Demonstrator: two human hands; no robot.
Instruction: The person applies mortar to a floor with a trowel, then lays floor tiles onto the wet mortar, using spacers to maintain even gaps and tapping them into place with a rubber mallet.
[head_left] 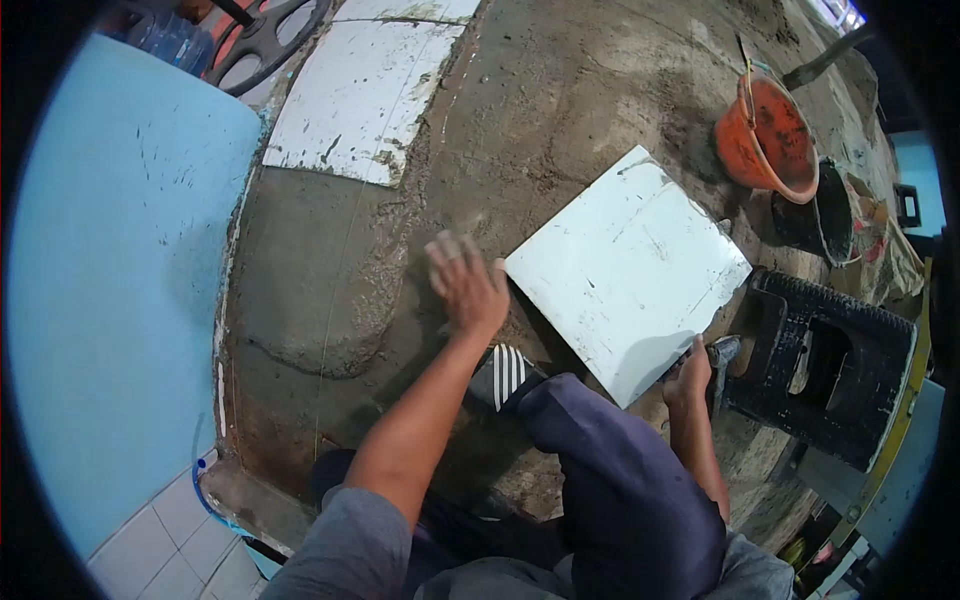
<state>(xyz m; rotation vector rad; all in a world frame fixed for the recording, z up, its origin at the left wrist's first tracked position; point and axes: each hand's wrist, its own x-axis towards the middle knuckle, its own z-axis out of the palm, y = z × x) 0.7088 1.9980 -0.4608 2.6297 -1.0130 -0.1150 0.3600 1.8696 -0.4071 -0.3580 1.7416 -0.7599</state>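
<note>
A large white square tile point(630, 270), smudged with mortar, is tilted in front of me above the grey floor. My right hand point(688, 378) grips its lower right edge, with the fingers partly hidden behind it. My left hand point(468, 288) is open beside the tile's left corner, fingers spread and the thumb right at that corner. Left of this hand lies a smoothed bed of wet mortar point(300, 260) along the wall. White tiles point(350, 100) are laid at the far end of that bed. A thin string line point(338, 270) runs lengthwise over the mortar.
A light blue wall point(120, 250) borders the left side. At the right are an orange bucket point(738, 150), a black bucket point(815, 225) and a black plastic stool point(825, 365). A long yellow level-like bar point(908, 400) stands beyond the stool. My sandalled foot point(505, 378) is below the tile.
</note>
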